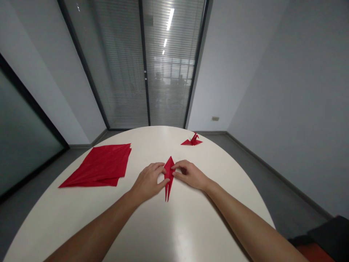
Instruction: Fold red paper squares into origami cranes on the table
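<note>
A narrow, diamond-shaped piece of folded red paper (170, 170) lies on the table in front of me, its single point facing away and two thin legs facing me. My left hand (150, 181) holds it from the left, with fingertips on its upper left edge and the thumb across the lower part. From the right, my right hand (191, 174) grips its right edge between bent fingers and thumb. Fingertips hide parts of both edges.
The round white table (141, 225) carries a stack of red paper sheets (102, 165) on the left. A finished red paper crane (193, 140) stands near the far right edge. Beyond are glass panels with blinds (169, 94); a dark and red chair (324, 236) is at lower right.
</note>
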`<state>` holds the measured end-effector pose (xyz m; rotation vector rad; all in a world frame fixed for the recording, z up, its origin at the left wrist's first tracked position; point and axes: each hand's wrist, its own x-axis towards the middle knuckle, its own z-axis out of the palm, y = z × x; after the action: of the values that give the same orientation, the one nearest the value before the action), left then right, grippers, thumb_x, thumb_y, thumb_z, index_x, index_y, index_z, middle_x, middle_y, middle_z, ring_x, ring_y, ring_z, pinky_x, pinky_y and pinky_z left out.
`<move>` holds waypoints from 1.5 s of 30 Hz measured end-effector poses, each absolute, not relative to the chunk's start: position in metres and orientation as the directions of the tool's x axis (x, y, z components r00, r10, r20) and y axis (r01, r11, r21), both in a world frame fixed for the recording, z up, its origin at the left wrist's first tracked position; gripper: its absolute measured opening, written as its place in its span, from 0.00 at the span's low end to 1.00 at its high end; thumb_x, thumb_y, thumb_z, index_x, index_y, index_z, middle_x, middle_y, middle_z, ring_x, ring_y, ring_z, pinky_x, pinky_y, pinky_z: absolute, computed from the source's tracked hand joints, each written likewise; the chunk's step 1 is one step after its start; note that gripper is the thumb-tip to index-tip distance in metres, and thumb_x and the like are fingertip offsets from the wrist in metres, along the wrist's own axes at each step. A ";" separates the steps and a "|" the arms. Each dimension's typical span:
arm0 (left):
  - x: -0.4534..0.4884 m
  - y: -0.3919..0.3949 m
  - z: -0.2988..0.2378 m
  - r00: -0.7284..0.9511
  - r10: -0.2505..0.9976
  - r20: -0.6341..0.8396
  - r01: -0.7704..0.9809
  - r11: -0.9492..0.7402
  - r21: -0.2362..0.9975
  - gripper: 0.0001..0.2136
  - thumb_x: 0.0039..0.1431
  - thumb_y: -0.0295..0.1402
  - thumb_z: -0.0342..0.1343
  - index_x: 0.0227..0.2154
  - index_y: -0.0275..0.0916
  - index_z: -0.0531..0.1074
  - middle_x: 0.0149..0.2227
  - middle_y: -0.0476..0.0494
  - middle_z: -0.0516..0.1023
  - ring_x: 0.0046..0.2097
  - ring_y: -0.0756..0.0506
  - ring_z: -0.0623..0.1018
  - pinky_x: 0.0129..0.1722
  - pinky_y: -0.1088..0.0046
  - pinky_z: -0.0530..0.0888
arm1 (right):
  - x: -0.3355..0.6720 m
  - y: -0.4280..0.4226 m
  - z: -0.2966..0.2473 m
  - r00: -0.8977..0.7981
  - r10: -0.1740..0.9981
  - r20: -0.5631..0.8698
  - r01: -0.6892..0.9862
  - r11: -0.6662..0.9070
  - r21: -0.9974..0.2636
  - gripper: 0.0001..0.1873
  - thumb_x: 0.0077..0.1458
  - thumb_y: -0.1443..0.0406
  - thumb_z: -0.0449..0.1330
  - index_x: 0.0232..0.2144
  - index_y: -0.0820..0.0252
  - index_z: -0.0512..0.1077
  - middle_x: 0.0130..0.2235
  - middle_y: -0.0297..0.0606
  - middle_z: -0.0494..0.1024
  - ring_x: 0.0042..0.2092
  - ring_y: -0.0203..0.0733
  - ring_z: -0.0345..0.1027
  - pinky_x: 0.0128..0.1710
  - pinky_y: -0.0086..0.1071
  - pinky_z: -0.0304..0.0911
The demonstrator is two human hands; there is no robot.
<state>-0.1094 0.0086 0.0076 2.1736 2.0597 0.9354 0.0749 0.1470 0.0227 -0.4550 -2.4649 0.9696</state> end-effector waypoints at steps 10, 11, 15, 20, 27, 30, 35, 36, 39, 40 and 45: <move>-0.113 0.015 0.002 -0.066 0.912 0.404 0.840 -0.168 0.515 0.02 0.61 0.30 0.60 0.37 0.42 0.73 0.45 0.44 0.79 0.49 0.41 0.76 0.52 0.59 0.72 | 0.074 0.150 0.014 -0.820 0.507 0.264 0.170 0.658 -0.733 0.10 0.53 0.67 0.66 0.39 0.57 0.73 0.38 0.34 0.78 0.33 0.38 0.66 0.36 0.32 0.61; -0.113 0.015 0.003 -0.080 0.913 0.399 0.834 -0.157 0.529 0.03 0.61 0.30 0.59 0.38 0.42 0.73 0.44 0.45 0.79 0.48 0.41 0.77 0.50 0.60 0.73 | 0.074 0.150 0.012 -0.816 0.520 0.252 0.168 0.630 -0.758 0.14 0.53 0.66 0.66 0.43 0.56 0.71 0.39 0.34 0.79 0.31 0.37 0.64 0.33 0.31 0.60; -0.113 0.016 0.003 -0.156 0.914 0.374 0.791 -0.111 0.602 0.09 0.58 0.29 0.61 0.42 0.42 0.73 0.43 0.45 0.80 0.47 0.41 0.78 0.49 0.62 0.73 | 0.074 0.150 0.009 -0.825 0.517 0.227 0.130 0.565 -0.815 0.36 0.54 0.66 0.65 0.62 0.54 0.56 0.42 0.33 0.81 0.29 0.35 0.63 0.32 0.31 0.60; -0.115 0.016 0.001 -0.198 0.916 0.349 0.728 -0.101 0.678 0.27 0.58 0.29 0.62 0.60 0.44 0.62 0.44 0.46 0.81 0.48 0.42 0.79 0.52 0.61 0.72 | 0.072 0.149 0.011 -0.839 0.485 0.246 0.111 0.596 -0.795 0.33 0.55 0.68 0.65 0.62 0.55 0.63 0.43 0.37 0.82 0.37 0.40 0.71 0.39 0.33 0.64; -0.117 0.017 -0.001 -0.125 0.924 0.361 0.762 -0.144 0.632 0.10 0.59 0.28 0.60 0.45 0.42 0.75 0.46 0.43 0.80 0.49 0.41 0.77 0.51 0.61 0.72 | 0.073 0.148 0.020 -0.862 0.441 0.249 0.151 0.692 -0.706 0.09 0.56 0.67 0.64 0.40 0.57 0.80 0.40 0.38 0.82 0.37 0.41 0.71 0.37 0.32 0.64; -0.117 0.017 0.001 -0.106 0.922 0.372 0.774 -0.158 0.613 0.07 0.59 0.27 0.59 0.40 0.41 0.76 0.43 0.43 0.80 0.46 0.41 0.77 0.49 0.62 0.73 | 0.076 0.147 0.024 -0.883 0.379 0.278 0.089 0.716 -0.692 0.10 0.57 0.67 0.63 0.42 0.56 0.81 0.42 0.38 0.82 0.40 0.42 0.73 0.39 0.32 0.65; -0.117 0.015 0.004 -0.041 0.913 0.405 0.760 -0.235 0.606 0.09 0.57 0.22 0.54 0.35 0.42 0.76 0.40 0.46 0.81 0.45 0.43 0.78 0.48 0.64 0.73 | 0.081 0.149 0.027 -0.916 0.273 0.293 0.020 0.762 -0.647 0.17 0.58 0.68 0.61 0.49 0.52 0.79 0.51 0.39 0.80 0.46 0.44 0.75 0.44 0.34 0.68; -0.117 0.014 0.004 -0.038 0.913 0.405 0.761 -0.237 0.604 0.09 0.57 0.22 0.54 0.34 0.42 0.75 0.40 0.46 0.81 0.45 0.43 0.78 0.48 0.64 0.73 | 0.081 0.149 0.028 -0.918 0.272 0.289 0.030 0.773 -0.634 0.20 0.58 0.69 0.61 0.52 0.52 0.77 0.52 0.40 0.80 0.46 0.45 0.75 0.45 0.35 0.69; -0.117 0.013 0.006 -0.018 0.911 0.412 0.778 -0.247 0.578 0.10 0.55 0.20 0.54 0.34 0.42 0.75 0.39 0.46 0.81 0.44 0.43 0.78 0.48 0.64 0.74 | 0.083 0.151 0.028 -0.926 0.252 0.281 0.040 0.807 -0.590 0.23 0.56 0.70 0.61 0.54 0.52 0.76 0.52 0.41 0.80 0.48 0.47 0.75 0.48 0.37 0.70; -0.116 0.013 0.006 -0.005 0.909 0.417 0.785 -0.255 0.565 0.11 0.55 0.20 0.54 0.33 0.42 0.75 0.39 0.46 0.81 0.44 0.43 0.78 0.48 0.64 0.74 | 0.083 0.152 0.028 -0.931 0.223 0.288 0.019 0.818 -0.574 0.22 0.56 0.70 0.61 0.52 0.51 0.78 0.51 0.40 0.81 0.50 0.47 0.75 0.50 0.39 0.69; -0.113 0.012 0.010 0.009 0.912 0.409 0.815 -0.244 0.526 0.14 0.55 0.18 0.50 0.32 0.42 0.76 0.38 0.47 0.81 0.44 0.44 0.78 0.48 0.64 0.74 | 0.083 0.153 0.027 -0.930 0.136 0.342 -0.073 0.842 -0.534 0.17 0.54 0.72 0.61 0.43 0.52 0.82 0.48 0.39 0.83 0.54 0.48 0.73 0.58 0.44 0.64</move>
<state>-0.1131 0.0116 0.0100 2.1275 1.8376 1.0525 0.0826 0.1530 0.0273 -0.0472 -2.6502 0.7898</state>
